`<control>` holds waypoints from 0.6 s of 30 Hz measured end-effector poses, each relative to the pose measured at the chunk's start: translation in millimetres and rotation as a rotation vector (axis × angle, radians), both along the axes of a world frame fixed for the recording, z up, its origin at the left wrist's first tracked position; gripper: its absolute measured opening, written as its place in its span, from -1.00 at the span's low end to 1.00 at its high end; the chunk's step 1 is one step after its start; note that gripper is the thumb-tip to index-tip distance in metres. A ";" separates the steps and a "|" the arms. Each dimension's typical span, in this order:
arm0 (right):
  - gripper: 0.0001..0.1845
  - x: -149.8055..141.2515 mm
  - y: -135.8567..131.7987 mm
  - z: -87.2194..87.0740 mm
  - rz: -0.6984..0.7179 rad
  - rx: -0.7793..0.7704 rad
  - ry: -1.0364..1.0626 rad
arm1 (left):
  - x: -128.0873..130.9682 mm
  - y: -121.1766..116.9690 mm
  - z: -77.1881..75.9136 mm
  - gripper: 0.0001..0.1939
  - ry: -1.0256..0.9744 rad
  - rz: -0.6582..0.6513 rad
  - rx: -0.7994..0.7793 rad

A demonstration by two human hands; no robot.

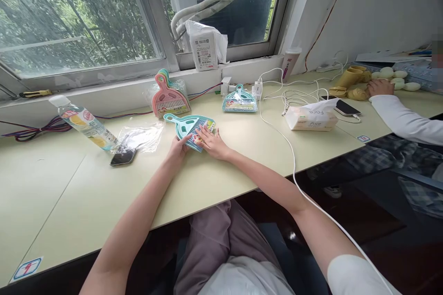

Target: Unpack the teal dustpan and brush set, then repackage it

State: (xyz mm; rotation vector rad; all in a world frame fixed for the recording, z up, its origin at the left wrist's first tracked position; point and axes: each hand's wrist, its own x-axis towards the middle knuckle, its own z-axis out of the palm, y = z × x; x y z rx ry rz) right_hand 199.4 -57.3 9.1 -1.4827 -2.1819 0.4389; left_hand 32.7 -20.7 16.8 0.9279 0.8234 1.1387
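Note:
A teal mini dustpan set (188, 127) with a colourful paper label lies flat on the pale desk (86, 193). My left hand (179, 147) grips its near left edge. My right hand (213, 142) rests on its right side, fingers spread over the label. An empty clear plastic wrapper (141, 136) lies just left of it. A stack of pink and teal dustpan sets (169, 96) leans against the window ledge behind. Another bagged teal set (239, 100) lies further right.
A drink bottle (85, 122) lies on its side at left, a dark phone (123, 157) beside it. White cables (294, 147) run across the desk to a tissue pack (310, 118) and a second phone (342, 108). Another person's hand (380, 86) rests at far right.

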 end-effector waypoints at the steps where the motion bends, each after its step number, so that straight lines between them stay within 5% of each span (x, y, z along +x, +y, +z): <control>1: -0.31 -0.4 0.5 -1.1 0.006 0.002 0.008 | 0.5 -0.4 -1.2 -0.55 0.016 -0.015 0.010; 7: -0.35 -0.5 3.8 0.2 0.021 -0.006 0.272 | 0.3 1.4 -4.7 -0.46 0.076 0.039 0.037; 11: -0.24 9.9 6.6 5.7 -0.210 0.059 0.587 | -2.3 2.7 0.0 -0.47 0.056 0.069 0.021; 14: -0.17 18.4 7.7 8.3 -0.308 -0.120 0.880 | -2.3 0.6 3.2 -0.48 0.025 0.050 0.043; 18: -0.39 19.4 6.4 9.9 -0.163 -0.416 1.146 | -0.7 -3.6 4.4 -0.47 0.030 -0.023 0.073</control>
